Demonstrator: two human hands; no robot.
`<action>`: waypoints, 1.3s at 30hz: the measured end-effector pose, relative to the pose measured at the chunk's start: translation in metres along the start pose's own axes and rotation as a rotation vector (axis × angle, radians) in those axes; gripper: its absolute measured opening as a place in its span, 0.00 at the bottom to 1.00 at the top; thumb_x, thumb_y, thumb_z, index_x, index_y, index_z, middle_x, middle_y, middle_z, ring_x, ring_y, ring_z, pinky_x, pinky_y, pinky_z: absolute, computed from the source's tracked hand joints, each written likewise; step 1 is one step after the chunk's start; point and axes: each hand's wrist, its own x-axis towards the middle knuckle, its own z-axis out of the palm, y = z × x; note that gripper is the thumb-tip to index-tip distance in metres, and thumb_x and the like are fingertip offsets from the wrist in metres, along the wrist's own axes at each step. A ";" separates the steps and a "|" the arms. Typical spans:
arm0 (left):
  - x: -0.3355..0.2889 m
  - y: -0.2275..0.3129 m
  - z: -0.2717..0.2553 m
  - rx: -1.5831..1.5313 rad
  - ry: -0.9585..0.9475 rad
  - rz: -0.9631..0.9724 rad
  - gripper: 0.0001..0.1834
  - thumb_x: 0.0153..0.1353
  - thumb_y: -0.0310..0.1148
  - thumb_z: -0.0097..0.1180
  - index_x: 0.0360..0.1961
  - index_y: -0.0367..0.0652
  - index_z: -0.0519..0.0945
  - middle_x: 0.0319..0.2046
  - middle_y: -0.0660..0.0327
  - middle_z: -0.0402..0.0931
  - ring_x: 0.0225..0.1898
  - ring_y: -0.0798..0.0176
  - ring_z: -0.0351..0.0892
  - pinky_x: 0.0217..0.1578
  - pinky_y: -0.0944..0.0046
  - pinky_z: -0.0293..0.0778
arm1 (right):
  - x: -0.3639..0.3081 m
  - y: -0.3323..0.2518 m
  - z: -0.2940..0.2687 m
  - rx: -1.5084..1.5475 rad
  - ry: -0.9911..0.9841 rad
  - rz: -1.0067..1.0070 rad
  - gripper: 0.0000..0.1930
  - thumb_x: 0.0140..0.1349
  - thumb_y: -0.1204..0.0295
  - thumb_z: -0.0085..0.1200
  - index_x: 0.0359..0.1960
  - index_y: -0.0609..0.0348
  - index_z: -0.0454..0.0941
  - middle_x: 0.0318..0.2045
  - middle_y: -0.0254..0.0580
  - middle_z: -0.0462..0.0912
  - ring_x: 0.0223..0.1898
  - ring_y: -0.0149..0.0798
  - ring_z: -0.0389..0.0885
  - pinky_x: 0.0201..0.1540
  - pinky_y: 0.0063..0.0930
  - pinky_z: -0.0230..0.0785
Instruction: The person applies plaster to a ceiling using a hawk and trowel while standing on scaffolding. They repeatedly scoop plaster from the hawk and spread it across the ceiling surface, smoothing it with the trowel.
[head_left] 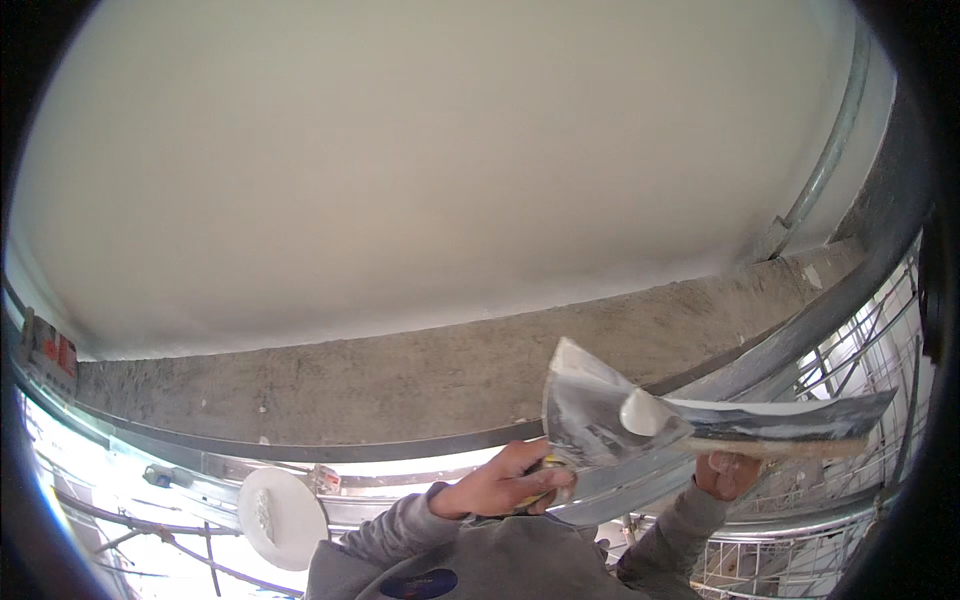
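My left hand (pixel 512 480) is closed around the handle of a wide putty knife (pixel 590 420), its grey blade smeared with white filler. My right hand (pixel 727 476) grips a long, wide plastering blade (pixel 800 425) from below, along its pale wooden-looking back edge. The putty knife's blade meets the left end of the long blade, where a thick lump of white filler (pixel 645 412) sits. More white filler runs along the long blade's upper edge. Both tools are held in front of my chest, below a smooth off-white wall (pixel 450 180).
A dusty plank (pixel 380 385) runs along the foot of the wall. A metal pole (pixel 835 140) rises at the right. A red-marked grey item (pixel 50 350) stands at the far left. Below are a white bucket or lid (pixel 283 518) and scaffold bars (pixel 800 555).
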 end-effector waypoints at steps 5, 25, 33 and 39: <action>0.069 -0.017 0.039 0.007 -0.126 -0.020 0.11 0.59 0.37 0.43 0.32 0.38 0.68 0.24 0.64 0.68 0.19 0.73 0.66 0.19 0.73 0.63 | -0.017 -0.020 -0.051 -0.264 0.078 0.225 0.23 0.50 0.70 0.52 0.48 0.61 0.63 0.44 0.45 0.70 0.43 0.43 0.70 0.47 0.38 0.65; 0.090 -0.006 0.026 -0.246 0.085 0.191 0.16 0.57 0.36 0.44 0.42 0.37 0.63 0.26 0.55 0.69 0.18 0.66 0.69 0.18 0.71 0.66 | -0.027 -0.031 -0.049 -0.099 0.547 0.243 0.20 0.41 0.80 0.42 0.41 0.57 0.61 0.26 0.36 0.67 0.28 0.36 0.70 0.32 0.27 0.68; 0.023 0.016 -0.013 -0.108 0.244 0.309 0.13 0.57 0.27 0.39 0.43 0.35 0.61 0.27 0.56 0.68 0.19 0.67 0.69 0.20 0.72 0.66 | -0.028 -0.003 0.021 0.059 0.630 0.252 0.13 0.45 0.72 0.44 0.34 0.60 0.67 0.28 0.39 0.72 0.29 0.38 0.73 0.35 0.31 0.68; -0.032 0.024 -0.035 0.177 0.421 0.257 0.09 0.55 0.32 0.46 0.31 0.35 0.70 0.22 0.59 0.71 0.16 0.72 0.67 0.12 0.76 0.60 | -0.039 0.032 0.084 -0.010 0.507 0.435 0.15 0.45 0.67 0.46 0.34 0.63 0.69 0.28 0.43 0.74 0.30 0.39 0.74 0.34 0.30 0.69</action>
